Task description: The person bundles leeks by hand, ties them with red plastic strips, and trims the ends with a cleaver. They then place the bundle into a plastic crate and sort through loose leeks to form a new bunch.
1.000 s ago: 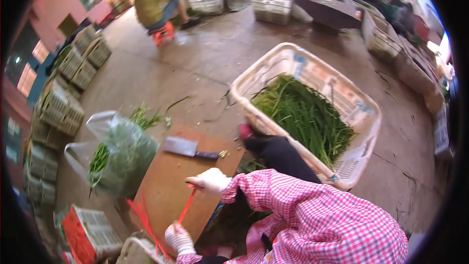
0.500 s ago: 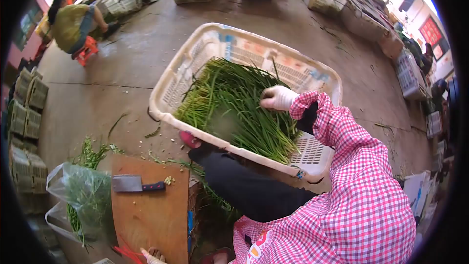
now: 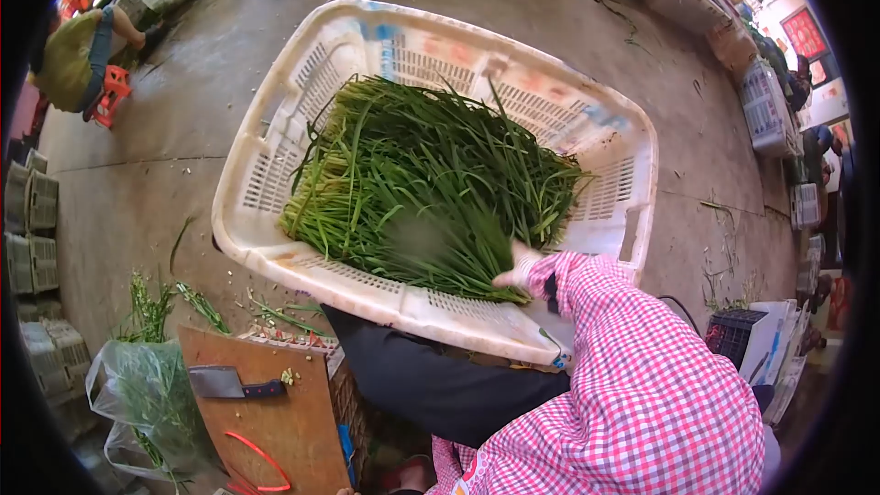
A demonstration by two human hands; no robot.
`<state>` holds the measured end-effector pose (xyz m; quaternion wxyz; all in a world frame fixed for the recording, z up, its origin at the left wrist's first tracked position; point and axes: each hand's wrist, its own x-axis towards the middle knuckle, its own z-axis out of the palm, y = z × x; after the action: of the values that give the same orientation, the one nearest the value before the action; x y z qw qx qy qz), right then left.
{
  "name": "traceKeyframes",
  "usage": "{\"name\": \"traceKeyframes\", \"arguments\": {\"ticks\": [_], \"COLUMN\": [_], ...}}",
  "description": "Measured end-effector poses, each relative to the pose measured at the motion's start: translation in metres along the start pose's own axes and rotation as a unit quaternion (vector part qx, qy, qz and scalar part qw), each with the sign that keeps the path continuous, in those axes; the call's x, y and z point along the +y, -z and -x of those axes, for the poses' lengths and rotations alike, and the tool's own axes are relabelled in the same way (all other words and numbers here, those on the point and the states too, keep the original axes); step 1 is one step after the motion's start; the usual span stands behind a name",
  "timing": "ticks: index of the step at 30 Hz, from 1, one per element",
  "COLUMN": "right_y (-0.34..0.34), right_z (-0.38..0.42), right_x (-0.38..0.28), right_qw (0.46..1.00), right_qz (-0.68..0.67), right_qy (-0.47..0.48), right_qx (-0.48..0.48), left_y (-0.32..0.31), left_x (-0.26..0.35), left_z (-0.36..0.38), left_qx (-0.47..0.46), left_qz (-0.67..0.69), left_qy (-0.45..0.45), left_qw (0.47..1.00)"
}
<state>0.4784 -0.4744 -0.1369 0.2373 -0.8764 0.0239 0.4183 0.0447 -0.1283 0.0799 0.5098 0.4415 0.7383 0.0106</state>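
My right hand (image 3: 521, 269), in a pale glove, is at the near right side of a large white plastic crate (image 3: 275, 252). Its thumb and fingers are apart, and they touch the edge of a thick layer of long green garlic chives (image 3: 431, 174). The chives lie inside the crate, with paler stalk ends toward the left and others toward the right. A blurred spot covers part of them. My left hand is out of sight below the frame. At the lower left, a red strip (image 3: 261, 456) lies curled on a wooden board (image 3: 266, 403).
A cleaver (image 3: 234, 383) rests on the board, beside a clear plastic bag (image 3: 151, 394) of greens. Crates (image 3: 32, 197) are stacked at the left. A person (image 3: 69, 60) sits on a red stool (image 3: 110, 96). More crates (image 3: 770, 110) line the right.
My right hand has moved from the middle of the chives down to their near right edge. The crate appears larger and nearer. My left hand has left the view; the red strip now shows more fully.
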Motion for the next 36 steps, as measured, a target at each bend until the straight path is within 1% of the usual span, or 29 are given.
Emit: {"name": "traceKeyframes", "arguments": {"ticks": [1, 2, 4, 6, 7, 8, 9, 11, 12, 15, 16, 18, 19, 20, 21, 22, 23, 24, 25, 26, 28, 29, 30, 32, 33, 34, 36], "right_y": [0.017, 0.002, -0.022, -0.021, -0.025, -0.028, -0.033, -0.038, -0.04, -0.047, -0.042, -0.051, -0.044, -0.035, -0.028, -0.023, -0.018, -0.012, 0.004, 0.015, 0.022, 0.038, 0.042, 0.06, 0.054, 0.085, 0.104], "right_z": [0.039, 0.039, 0.017, 0.015, 0.009, 0.004, 0.0, -0.003, -0.006, -0.017, -0.017, -0.028, -0.03, -0.032, -0.032, -0.034, -0.035, -0.037, -0.028, -0.027, -0.042, -0.039, -0.051, -0.056, -0.083, -0.048, -0.047], "right_x": [-0.043, -0.042, -0.02, -0.025, -0.023, -0.019, -0.016, -0.016, -0.016, -0.016, -0.021, -0.006, -0.009, -0.013, -0.014, -0.01, -0.005, -0.001, -0.006, -0.006, 0.016, 0.011, 0.02, 0.022, 0.043, 0.014, 0.017], "right_qw": [0.998, 0.998, 0.995, 0.989, 0.984, 0.985, 0.984, 0.981, 0.981, 0.967, 0.964, 0.967, 0.971, 0.974, 0.977, 0.977, 0.98, 0.983, 0.987, 0.991, 0.994, 0.992, 0.989, 0.985, 0.986, 0.975, 0.975], "right_qz": [-0.026, 0.003, 0.089, 0.132, 0.148, 0.145, 0.159, 0.186, 0.185, 0.251, 0.26, 0.25, 0.232, 0.214, 0.194, 0.196, 0.182, 0.167, 0.145, 0.104, 0.069, 0.052, 0.028, -0.024, 0.006, -0.07, -0.079], "right_qy": [0.003, 0.006, -0.024, -0.05, -0.072, -0.072, -0.059, -0.051, -0.049, -0.046, -0.055, -0.034, -0.054, -0.072, -0.08, -0.077, -0.061, -0.046, -0.019, -0.02, 0.026, 0.047, 0.056, 0.045, 0.057, 0.062, 0.025], "right_qx": [-0.057, -0.067, -0.044, -0.049, -0.066, -0.066, -0.049, -0.013, -0.016, 0.021, 0.01, 0.039, 0.013, -0.011, -0.033, -0.035, -0.046, -0.058, -0.065, -0.086, -0.081, -0.105, -0.131, -0.167, -0.156, -0.199, -0.205], "left_y": [-0.005, -0.011, -0.03, -0.06, -0.068, -0.074, -0.078, -0.086, -0.089, -0.103, -0.105, -0.107, -0.109, -0.109, -0.11, -0.112, -0.114, -0.118, -0.123, -0.127, -0.134, -0.139, -0.15, -0.181, -0.199, -0.216, -0.24], "left_x": [0.0, 0.002, 0.016, 0.042, 0.048, 0.053, 0.058, 0.062, 0.064, 0.076, 0.08, 0.09, 0.095, 0.101, 0.105, 0.11, 0.114, 0.119, 0.124, 0.127, 0.132, 0.134, 0.136, 0.143, 0.143, 0.14, 0.129], "left_z": [0.0, 0.0, 0.005, 0.018, 0.021, 0.024, 0.026, 0.027, 0.028, 0.04, 0.046, 0.055, 0.06, 0.066, 0.071, 0.075, 0.079, 0.083, 0.09, 0.092, 0.095, 0.1, 0.106, 0.125, 0.136, 0.144, 0.143], "left_qx": [-0.015, -0.03, -0.03, -0.082, -0.082, -0.103, -0.123, -0.126, -0.129, -0.123, -0.114, -0.156, -0.151, -0.138, -0.125, -0.121, -0.145, -0.167, -0.174, -0.173, -0.283, -0.305, -0.306, -0.417, -0.422, -0.428, -0.538], "left_qz": [-0.003, -0.005, 0.009, 0.003, 0.001, 0.001, 0.0, -0.005, -0.01, -0.005, -0.007, -0.052, -0.052, -0.126, -0.198, -0.197, -0.074, 0.051, 0.063, 0.065, 0.119, 0.143, 0.147, 0.218, 0.236, 0.254, 0.25], "left_qy": [-0.013, -0.026, -0.029, -0.09, -0.092, -0.099, -0.107, -0.113, -0.118, -0.135, -0.131, -0.228, -0.225, -0.296, -0.364, -0.363, -0.304, -0.24, -0.248, -0.249, -0.287, -0.266, -0.267, -0.245, -0.223, -0.201, -0.125], "left_qw": [1.0, 0.999, 0.999, 0.993, 0.992, 0.99, 0.987, 0.986, 0.985, 0.983, 0.985, 0.96, 0.961, 0.937, 0.902, 0.903, 0.939, 0.955, 0.951, 0.951, 0.907, 0.903, 0.902, 0.848, 0.847, 0.844, 0.795]}}
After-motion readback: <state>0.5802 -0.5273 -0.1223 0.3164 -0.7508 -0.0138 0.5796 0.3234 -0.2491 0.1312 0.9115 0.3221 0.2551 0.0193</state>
